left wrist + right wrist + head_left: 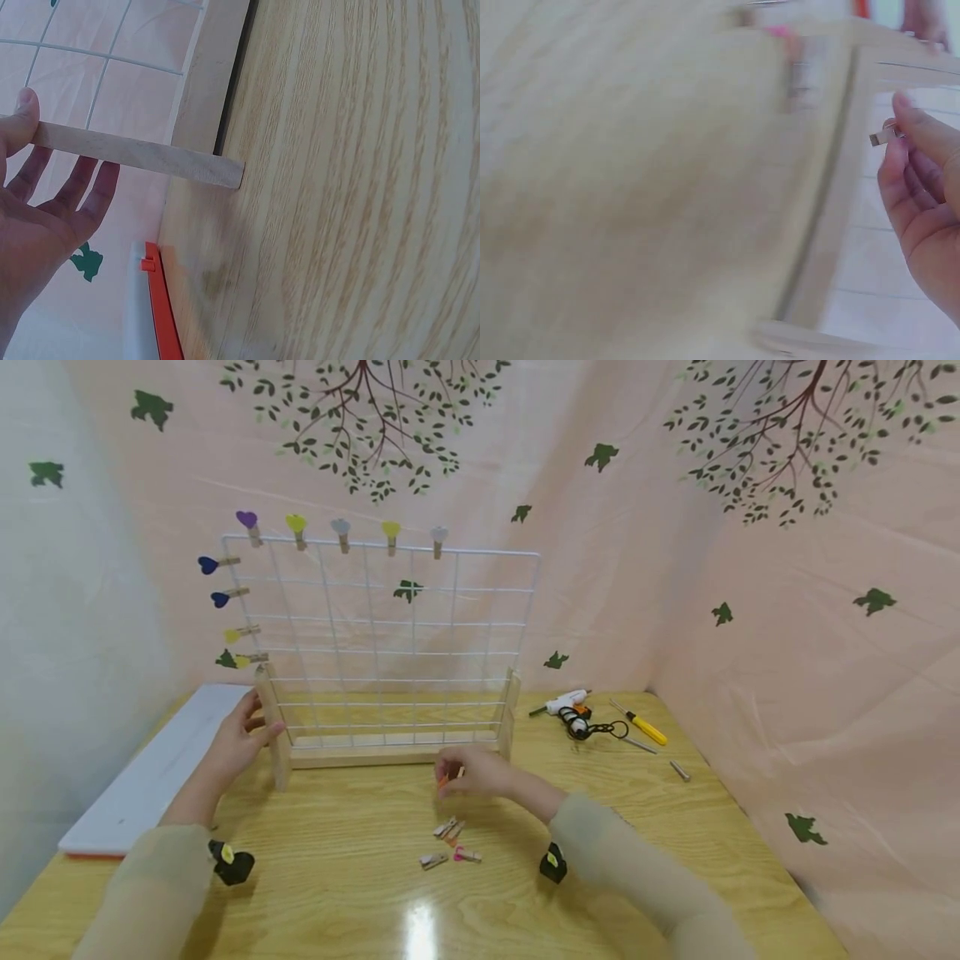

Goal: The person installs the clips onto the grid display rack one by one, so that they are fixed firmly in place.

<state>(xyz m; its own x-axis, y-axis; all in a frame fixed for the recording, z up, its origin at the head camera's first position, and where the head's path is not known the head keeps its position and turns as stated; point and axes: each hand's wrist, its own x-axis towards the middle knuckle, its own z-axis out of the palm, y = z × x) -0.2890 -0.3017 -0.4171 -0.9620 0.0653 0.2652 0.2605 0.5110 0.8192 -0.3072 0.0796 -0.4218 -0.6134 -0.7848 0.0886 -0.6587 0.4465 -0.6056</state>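
Right wrist, hand (931, 225) pinching clothespin (883, 138); rack (843, 187) behind

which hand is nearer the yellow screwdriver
Right. The right hand, pinching a clothespin, is left of the yellow screwdriver and a bit nearer the person; the left hand is much farther left, holding the left wooden post.

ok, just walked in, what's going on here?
A person's left hand holds a wooden post of the wire rack; the right hand pinches a small clothespin in front of it. Nine heart-topped clothespins are clipped along the rack's top and left side. Loose clothespins lie on the table.
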